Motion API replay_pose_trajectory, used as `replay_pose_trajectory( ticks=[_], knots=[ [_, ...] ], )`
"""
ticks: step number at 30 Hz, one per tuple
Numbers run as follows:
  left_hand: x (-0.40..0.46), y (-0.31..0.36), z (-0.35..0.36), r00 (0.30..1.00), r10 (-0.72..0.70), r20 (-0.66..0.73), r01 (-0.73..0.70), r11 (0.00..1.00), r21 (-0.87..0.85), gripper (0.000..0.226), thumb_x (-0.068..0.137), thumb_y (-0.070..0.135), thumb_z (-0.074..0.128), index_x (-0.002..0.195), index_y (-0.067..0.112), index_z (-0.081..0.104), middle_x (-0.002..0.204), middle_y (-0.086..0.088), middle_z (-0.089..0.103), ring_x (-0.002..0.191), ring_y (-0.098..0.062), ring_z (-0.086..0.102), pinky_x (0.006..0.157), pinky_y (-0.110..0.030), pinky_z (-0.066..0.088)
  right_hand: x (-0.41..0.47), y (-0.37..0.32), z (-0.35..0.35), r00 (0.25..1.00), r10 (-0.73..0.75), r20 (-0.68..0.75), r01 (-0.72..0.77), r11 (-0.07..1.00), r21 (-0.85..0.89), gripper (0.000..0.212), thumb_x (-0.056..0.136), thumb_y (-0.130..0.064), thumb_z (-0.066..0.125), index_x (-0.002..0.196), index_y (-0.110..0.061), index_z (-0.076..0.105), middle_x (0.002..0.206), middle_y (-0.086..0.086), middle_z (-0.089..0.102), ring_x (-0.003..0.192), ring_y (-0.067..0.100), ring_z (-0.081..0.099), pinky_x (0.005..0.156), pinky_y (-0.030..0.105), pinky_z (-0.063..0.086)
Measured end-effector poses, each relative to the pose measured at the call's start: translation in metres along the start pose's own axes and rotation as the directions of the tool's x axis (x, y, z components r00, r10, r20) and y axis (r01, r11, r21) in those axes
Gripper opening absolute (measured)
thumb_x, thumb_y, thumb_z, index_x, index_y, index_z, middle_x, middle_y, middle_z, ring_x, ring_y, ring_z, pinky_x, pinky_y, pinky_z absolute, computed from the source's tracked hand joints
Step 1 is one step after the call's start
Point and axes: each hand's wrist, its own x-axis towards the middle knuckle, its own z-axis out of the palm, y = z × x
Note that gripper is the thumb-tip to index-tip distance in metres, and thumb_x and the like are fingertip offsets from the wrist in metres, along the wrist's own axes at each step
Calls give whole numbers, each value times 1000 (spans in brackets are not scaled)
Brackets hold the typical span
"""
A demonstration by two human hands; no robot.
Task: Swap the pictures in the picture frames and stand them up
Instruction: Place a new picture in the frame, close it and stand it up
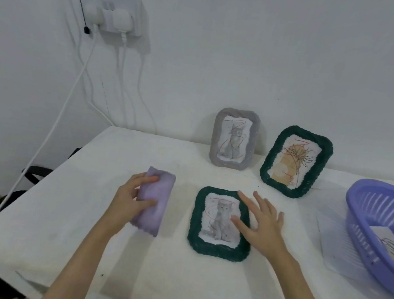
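Head view: on the white bench [176, 271] a dark green frame [220, 224] lies flat, holding a picture of a grey cat. The right hand [260, 221] rests on that frame's right side, its fingers [246, 202] straight and spread, grasping nothing. The left hand [130, 198] grasps a lilac frame [153, 201], fingers curled round its edge, just left of the flat frame. Against the wall stand a grey frame [234, 139] with another cat picture and a second green frame [296, 161] with a plant drawing. At the right a purple basket [367, 207] holds a sheet of paper [388, 241].
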Motion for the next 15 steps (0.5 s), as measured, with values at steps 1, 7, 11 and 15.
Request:
replay_pose_trajectory(
  ticks=[1, 7, 11, 15],
  knots=[
    [0, 7, 14, 999, 12, 49, -9, 998, -57, 50, 72, -7, 63, 111, 24, 62, 123, 18, 51, 113, -11, 53, 94, -28, 45, -5, -14, -5, 999, -42, -32, 47, 980, 195, 57, 79, -65, 51, 130, -61, 26, 147, -7, 33, 135, 17, 30, 112, 48, 21],
    [0, 25, 91, 950, 101, 296, -60, 987, -146, 58, 76, -10, 62, 121, 26, 58, 129, 19, 48, 118, 0, 50, 94, -26, 48, -17, -53, -18, 987, -115, 115, -20, 614, 789, 51, 83, -22, 65, 130, -36, 48, 122, -2, 58, 103, 16, 62, 76, 24, 54],
    [2, 17, 104, 931, 82, 355, -22, 985, -170, 55, 79, -8, 62, 118, 30, 58, 129, 19, 49, 110, -6, 55, 87, -20, 50, -11, -31, -13, 989, -5, 149, -100, 715, 691, 52, 83, 2, 60, 127, -25, 53, 126, 6, 57, 102, 23, 63, 84, 38, 55],
    [13, 4, 101, 949, 50, 312, -55, 998, 7, 50, 82, 0, 62, 117, 35, 53, 134, 17, 42, 111, -11, 48, 84, -12, 45, -1, -16, -7, 974, 25, 226, -115, 912, 393, 54, 83, -1, 52, 132, -22, 48, 106, 9, 64, 80, 13, 56, 71, 16, 45]
  ],
)
